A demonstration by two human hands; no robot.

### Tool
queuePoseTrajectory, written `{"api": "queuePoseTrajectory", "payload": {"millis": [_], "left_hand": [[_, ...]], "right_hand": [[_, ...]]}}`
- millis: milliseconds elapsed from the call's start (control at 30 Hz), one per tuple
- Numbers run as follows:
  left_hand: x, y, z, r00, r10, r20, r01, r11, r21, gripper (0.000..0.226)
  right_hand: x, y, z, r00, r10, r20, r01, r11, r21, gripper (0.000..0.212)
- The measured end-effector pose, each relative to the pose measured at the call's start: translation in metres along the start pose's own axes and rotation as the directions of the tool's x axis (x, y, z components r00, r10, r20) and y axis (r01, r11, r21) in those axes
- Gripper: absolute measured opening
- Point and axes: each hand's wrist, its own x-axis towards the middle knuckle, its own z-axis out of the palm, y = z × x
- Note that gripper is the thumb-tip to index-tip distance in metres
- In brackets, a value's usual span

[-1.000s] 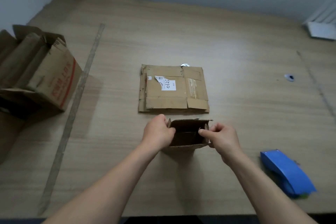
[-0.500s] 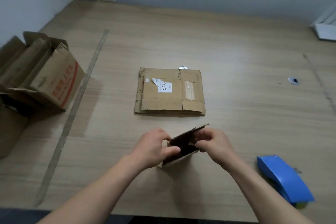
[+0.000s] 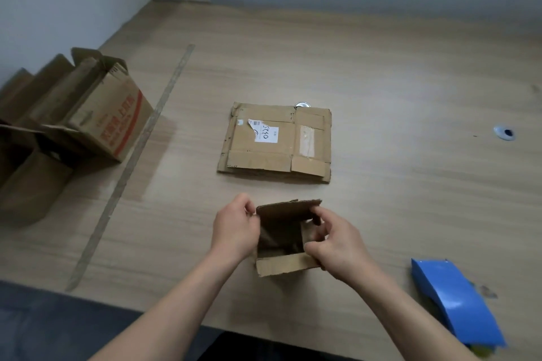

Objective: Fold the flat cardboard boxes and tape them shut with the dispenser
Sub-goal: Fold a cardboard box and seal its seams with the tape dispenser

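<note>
Cardboard this worn is the main risk: the small box (image 3: 281, 236), held between both hands just above the table (image 3: 410, 82), has soft, ragged flap edges, and a hard pull on the short right-hand flap could tear it at the crease or let the half-opened walls collapse flat again. The left hand (image 3: 236, 233) grips the left wall with fingers curled round its upper corner, while the right hand (image 3: 334, 239) pinches the inner side flap between thumb and fingertips; if either grip slips, I judge the box would skew out of square and the flaps would not meet for taping. The blue tape dispenser (image 3: 457, 308) lies well to the right of the right hand, near the table's front edge, so a careless sweep of the right forearm could knock it off. Inside the small box only a dark hollow shows, with nothing visible in it. Ahead of the hands lies a stack of flattened boxes (image 3: 278, 142) bearing a torn white label. Far left of the left hand, a large open carton (image 3: 96, 117) with red print lies tipped, its contents hidden.
</note>
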Motion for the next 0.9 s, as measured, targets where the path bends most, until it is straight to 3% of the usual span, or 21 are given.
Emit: {"api": "queuePoseTrajectory", "payload": {"millis": [100, 267, 367, 433, 533, 700, 767, 833, 900], "left_hand": [[0.010, 0.006, -0.004, 0.998, -0.062, 0.024, 0.063, 0.998, -0.017, 0.026], [0.021, 0.016, 0.005, 0.999, -0.042, 0.032, 0.039, 0.995, 0.087, 0.025], [0.018, 0.006, 0.016, 0.992, -0.008, 0.127, -0.014, 0.986, 0.169, 0.020], [0.013, 0.005, 0.021, 0.967, 0.075, 0.242, -0.123, 0.974, 0.191, 0.014], [0.006, 0.002, 0.024, 0.884, 0.177, 0.433, -0.288, 0.936, 0.204, 0.052], [0.007, -0.022, 0.015, 0.686, 0.308, 0.659, -0.451, 0.891, 0.053, 0.108], [0.010, -0.033, 0.018, 0.673, 0.341, 0.656, -0.466, 0.884, 0.018, 0.095], [0.013, -0.040, 0.024, 0.720, 0.403, 0.566, -0.489, 0.872, 0.002, 0.057], [0.014, -0.041, 0.027, 0.781, 0.414, 0.468, -0.475, 0.880, 0.014, 0.035]], "right_hand": [[-0.005, -0.011, -0.002, 0.983, 0.129, 0.128, -0.132, 0.991, 0.018, 0.088], [0.008, -0.018, 0.012, 0.960, 0.251, 0.119, -0.261, 0.963, 0.073, 0.092], [0.014, -0.017, 0.027, 0.951, 0.295, 0.091, -0.302, 0.950, 0.076, 0.090], [0.013, -0.009, 0.031, 0.944, 0.326, 0.045, -0.329, 0.942, 0.068, 0.081], [0.007, 0.011, 0.032, 0.945, 0.326, -0.015, -0.316, 0.923, 0.218, 0.063], [-0.006, 0.026, 0.026, 0.983, 0.179, 0.049, -0.180, 0.849, 0.496, 0.080], [-0.010, 0.031, 0.025, 0.991, 0.126, 0.037, -0.129, 0.880, 0.458, 0.071], [-0.013, 0.034, 0.026, 0.991, 0.094, -0.097, -0.067, 0.966, 0.252, 0.057], [-0.015, 0.034, 0.027, 0.964, 0.082, -0.252, -0.057, 0.993, 0.105, 0.054]]}}
